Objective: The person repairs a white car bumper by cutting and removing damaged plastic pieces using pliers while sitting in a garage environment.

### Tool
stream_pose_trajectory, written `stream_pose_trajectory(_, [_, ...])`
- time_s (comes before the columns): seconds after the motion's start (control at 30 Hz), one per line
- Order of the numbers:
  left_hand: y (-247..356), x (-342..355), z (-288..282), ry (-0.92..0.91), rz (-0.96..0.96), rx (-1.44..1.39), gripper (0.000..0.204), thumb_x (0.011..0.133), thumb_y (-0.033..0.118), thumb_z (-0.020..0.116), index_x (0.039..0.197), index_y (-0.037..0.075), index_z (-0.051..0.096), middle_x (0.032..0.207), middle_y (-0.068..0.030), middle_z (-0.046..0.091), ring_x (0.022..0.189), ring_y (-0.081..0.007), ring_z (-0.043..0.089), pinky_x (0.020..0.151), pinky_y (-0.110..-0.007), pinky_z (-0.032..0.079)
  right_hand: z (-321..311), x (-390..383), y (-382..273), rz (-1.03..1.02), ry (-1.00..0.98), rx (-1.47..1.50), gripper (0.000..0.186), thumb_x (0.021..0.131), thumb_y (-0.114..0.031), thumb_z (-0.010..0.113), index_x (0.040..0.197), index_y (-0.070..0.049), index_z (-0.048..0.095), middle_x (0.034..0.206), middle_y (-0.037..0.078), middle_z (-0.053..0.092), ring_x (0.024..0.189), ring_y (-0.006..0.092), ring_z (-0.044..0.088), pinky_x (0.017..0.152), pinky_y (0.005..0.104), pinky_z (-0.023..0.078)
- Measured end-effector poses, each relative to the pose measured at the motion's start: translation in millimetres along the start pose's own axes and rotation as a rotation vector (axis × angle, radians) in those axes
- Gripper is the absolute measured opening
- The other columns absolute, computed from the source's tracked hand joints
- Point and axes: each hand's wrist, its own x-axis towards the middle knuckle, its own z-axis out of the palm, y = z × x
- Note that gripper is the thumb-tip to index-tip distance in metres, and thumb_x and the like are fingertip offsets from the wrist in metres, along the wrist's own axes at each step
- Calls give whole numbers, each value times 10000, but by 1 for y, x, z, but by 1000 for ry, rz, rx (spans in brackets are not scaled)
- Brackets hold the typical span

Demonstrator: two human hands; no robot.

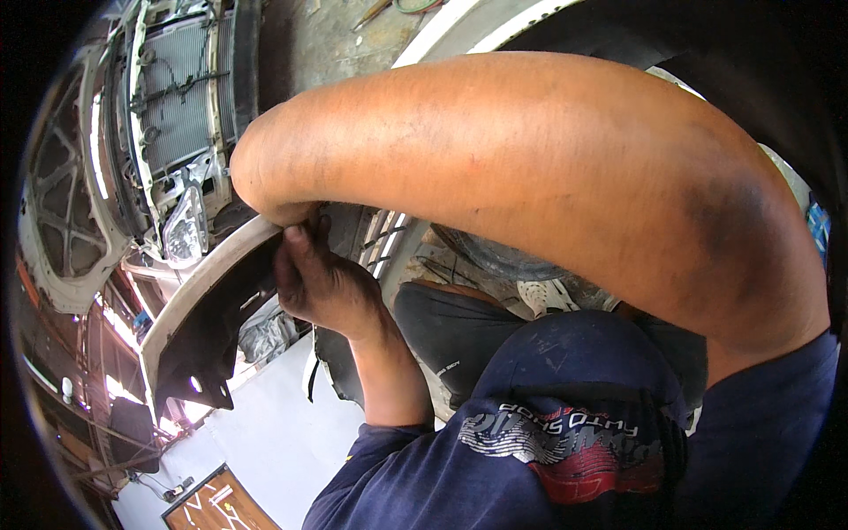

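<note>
My left hand (320, 276) is closed on the upper edge of a white car bumper cover (199, 287), whose black inner face (210, 331) is turned toward me. My right forearm (495, 150) sweeps across the view from the right and bends down at the wrist right above the left hand. The right hand itself is tucked behind the wrist and the bumper edge, so its grip is hidden. I wear a dark blue printed shirt (565, 424).
Upper left is a car's stripped front with a radiator (177, 93) and a loose headlight (185, 228). A knee in dark shorts (446, 327) and a light shoe (548, 296) lie below my arm. A white body panel (459, 26) curves along the top.
</note>
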Motion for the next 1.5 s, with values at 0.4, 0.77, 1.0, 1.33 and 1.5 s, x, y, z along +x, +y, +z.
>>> stream_pose_trajectory(0.4, [-1,-4,-2,22,45,163,277,1048,171,669,1030,-101,719,969,-190,751,861,-226,716,810,-358,591,-9,-29,10,-69,27,106,322,864,-218,765,1156,-93,820,1146,161,781,1065,322,739,947,455,573])
stream_pose_trajectory(0.77, [5,-10,-12,-4,162,451,219,1009,134,727,1014,-84,747,920,-159,774,832,-198,724,815,-327,573,-20,-50,18,-240,24,189,291,838,-192,770,1080,-38,817,1067,190,784,1005,342,752,905,438,587])
stream_pose_trajectory(1.0, [19,-20,3,60,149,535,301,1045,236,674,1011,-42,784,940,-176,791,810,-231,735,765,-378,566,-4,-46,10,-149,128,205,264,823,-181,771,1031,-25,821,1017,202,784,979,343,759,884,427,595])
stream_pose_trajectory(1.33, [2,-13,-8,33,232,457,327,1060,245,653,1030,-56,780,946,-184,793,832,-231,742,802,-370,571,-10,-47,9,-100,107,193,245,825,-159,773,1034,-44,827,1018,195,785,969,352,758,872,432,592])
stream_pose_trajectory(1.5, [0,-8,-14,1,322,566,329,1065,243,645,1021,-54,780,941,-190,791,807,-234,743,772,-380,579,-10,-47,17,-123,105,164,240,841,-164,769,1044,-51,827,1031,186,787,963,345,759,864,435,592])
